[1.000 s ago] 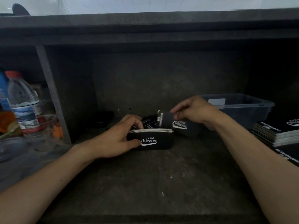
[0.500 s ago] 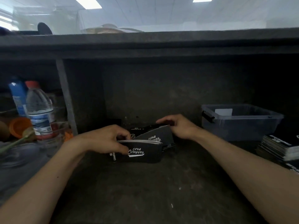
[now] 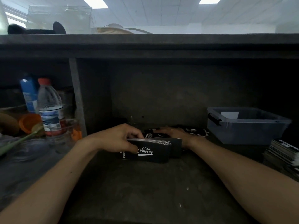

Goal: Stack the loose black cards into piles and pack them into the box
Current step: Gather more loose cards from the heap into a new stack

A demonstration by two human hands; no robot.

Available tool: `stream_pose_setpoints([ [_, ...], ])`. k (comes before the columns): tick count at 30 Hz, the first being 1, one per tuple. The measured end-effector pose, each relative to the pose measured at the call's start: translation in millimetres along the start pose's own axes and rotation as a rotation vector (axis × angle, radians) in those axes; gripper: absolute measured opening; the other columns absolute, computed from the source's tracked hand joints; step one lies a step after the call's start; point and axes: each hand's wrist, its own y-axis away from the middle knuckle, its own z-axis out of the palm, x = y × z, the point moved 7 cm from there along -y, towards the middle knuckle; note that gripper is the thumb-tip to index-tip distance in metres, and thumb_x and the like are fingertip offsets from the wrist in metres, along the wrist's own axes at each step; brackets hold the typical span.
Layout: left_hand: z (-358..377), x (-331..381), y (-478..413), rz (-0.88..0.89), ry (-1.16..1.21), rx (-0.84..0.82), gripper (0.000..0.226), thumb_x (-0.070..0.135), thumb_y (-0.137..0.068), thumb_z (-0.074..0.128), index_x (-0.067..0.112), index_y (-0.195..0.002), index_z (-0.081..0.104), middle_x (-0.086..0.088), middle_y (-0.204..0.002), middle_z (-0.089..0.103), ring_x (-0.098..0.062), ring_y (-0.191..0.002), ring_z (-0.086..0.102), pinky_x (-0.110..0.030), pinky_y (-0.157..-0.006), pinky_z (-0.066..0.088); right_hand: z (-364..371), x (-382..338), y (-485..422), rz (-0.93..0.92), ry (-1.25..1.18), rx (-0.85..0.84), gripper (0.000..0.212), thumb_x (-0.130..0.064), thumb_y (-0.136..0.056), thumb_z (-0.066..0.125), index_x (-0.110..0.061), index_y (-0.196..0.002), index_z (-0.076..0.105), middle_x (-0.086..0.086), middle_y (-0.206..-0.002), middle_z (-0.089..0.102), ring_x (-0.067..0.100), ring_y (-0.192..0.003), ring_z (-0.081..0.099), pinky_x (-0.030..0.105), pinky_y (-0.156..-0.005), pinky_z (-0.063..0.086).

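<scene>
— Left grip [image 3: 116,139] clamped on the black printed card stack [image 3: 153,151], upright on the dark table [image 3: 145,183]. Risk?
— Right grip [image 3: 173,134], flat on loose black cards [image 3: 195,131] behind, could knock it fanning; the translucent plastic box [image 3: 242,133] sits right.

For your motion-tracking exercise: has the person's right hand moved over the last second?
Yes. Judged against the plastic box, the right hand has gone left, away from it, and down onto the loose cards.
</scene>
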Motion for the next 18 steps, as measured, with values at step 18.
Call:
stream_pose_setpoints([
  [18,18.5,19.3,-3.2,0.118,0.029,-0.010,0.023,0.007,-0.085,0.080,0.022,-0.101,0.075,0.002,-0.099,0.075,-0.010,-0.089,0.071,-0.023,-0.076,0.055,-30.6,22.6,70.8,0.094,-0.214,0.064,0.046,-0.048,-0.083,0.070,-0.030,-0.125,0.064,-0.007,-0.135,0.057,0.012,-0.125,0.050,0.023,-0.101,0.039],
])
